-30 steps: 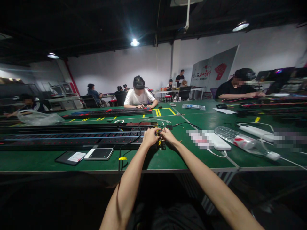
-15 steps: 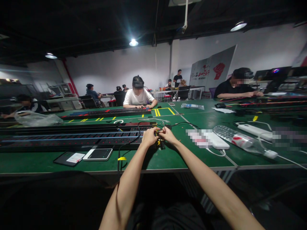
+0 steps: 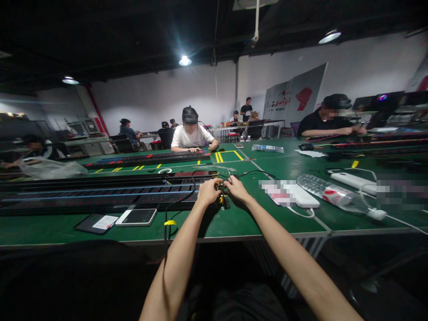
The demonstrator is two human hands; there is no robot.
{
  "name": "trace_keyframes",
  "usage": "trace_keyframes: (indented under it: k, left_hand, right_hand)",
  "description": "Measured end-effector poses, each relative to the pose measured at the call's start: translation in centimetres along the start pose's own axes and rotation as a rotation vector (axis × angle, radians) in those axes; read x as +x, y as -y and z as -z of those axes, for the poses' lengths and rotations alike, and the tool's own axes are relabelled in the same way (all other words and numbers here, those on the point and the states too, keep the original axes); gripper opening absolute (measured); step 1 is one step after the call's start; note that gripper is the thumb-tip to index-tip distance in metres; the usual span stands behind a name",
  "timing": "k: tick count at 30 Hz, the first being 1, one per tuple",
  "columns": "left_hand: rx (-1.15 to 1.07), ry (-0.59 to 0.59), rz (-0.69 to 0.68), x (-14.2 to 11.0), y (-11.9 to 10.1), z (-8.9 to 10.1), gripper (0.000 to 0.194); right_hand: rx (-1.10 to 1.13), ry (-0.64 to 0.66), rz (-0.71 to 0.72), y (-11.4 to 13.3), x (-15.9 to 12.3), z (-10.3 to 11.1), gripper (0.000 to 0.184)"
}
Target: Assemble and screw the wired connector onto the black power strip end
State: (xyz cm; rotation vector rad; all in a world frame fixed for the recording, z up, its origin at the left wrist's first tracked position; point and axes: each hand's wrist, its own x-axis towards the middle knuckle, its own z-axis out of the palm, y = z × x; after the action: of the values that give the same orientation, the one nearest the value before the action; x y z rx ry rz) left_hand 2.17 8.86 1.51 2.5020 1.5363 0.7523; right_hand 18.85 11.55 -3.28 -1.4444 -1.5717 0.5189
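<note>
Long black rails with a row of sockets [image 3: 133, 196] lie across the table, with a blue strip running along them. At their right end sits a small cluster of black and yellow parts [image 3: 222, 198]. My left hand [image 3: 209, 191] rests on that end, its fingers bent around the parts. Just to the right, my right hand [image 3: 236, 187] has its fingertips pinched together at the same cluster. Something thin sticks up by those fingertips, too small to name. A black cable [image 3: 182, 199] runs over the rails on the left of my hands.
On the green table [image 3: 254, 218] are a phone [image 3: 137, 217], a dark flat case [image 3: 95, 224], a white power bank [image 3: 304, 196] with a cable and a plastic bottle [image 3: 337, 196] lying down. Co-workers sit across the table [image 3: 192, 133] and at the right [image 3: 326, 118].
My right hand has shifted very slightly at the rail's end. My left hand stays in place, and the view has tilted a little.
</note>
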Motion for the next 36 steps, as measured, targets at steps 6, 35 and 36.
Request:
trace_keyframes:
  k: [6, 35, 36]
  left_hand:
    - [0.023, -0.015, 0.009, -0.1, -0.1, 0.0, 0.044]
    - [0.045, 0.021, 0.037, -0.1, -0.5, 0.4, 0.046]
    - [0.045, 0.019, 0.036, -0.1, -0.5, 0.4, 0.046]
  right_hand:
    - [-0.341, -0.157, -0.201, -1.0, 0.0, 3.3, 0.019]
    - [-0.504, 0.046, -0.197, 1.1, -1.5, 1.0, 0.028]
    - [-0.503, 0.047, -0.186, 1.2, -1.5, 1.1, 0.027]
